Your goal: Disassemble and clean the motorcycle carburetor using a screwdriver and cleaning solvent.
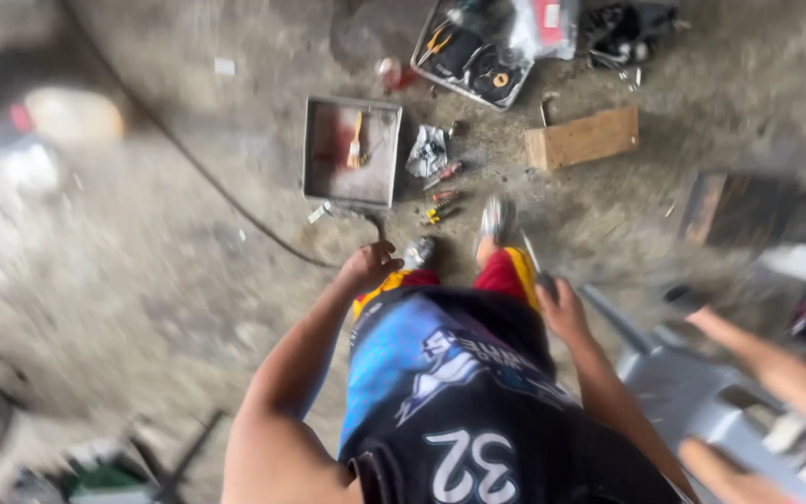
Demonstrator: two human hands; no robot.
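I look down over my dark and blue jersey [450,392] and red shorts at a concrete floor. My left hand [370,266] hangs at my left thigh with its fingers curled, and nothing shows in it. My right hand [562,308] is by my right thigh, closed on a thin grey rod-like tool [531,258] that points forward. The frame is blurred, so I cannot tell what kind of tool it is. A shallow metal tray [328,187] holding a paint brush [357,145] lies on the floor ahead of my feet.
Small screwdrivers [442,196] and a crumpled rag [427,151] lie beside the tray. Behind them are a wooden block [582,138] and a tool tray [473,56]. A black cable [207,173] crosses the floor. Another person's arm [767,359] rests on a grey plastic chair [692,392] at right.
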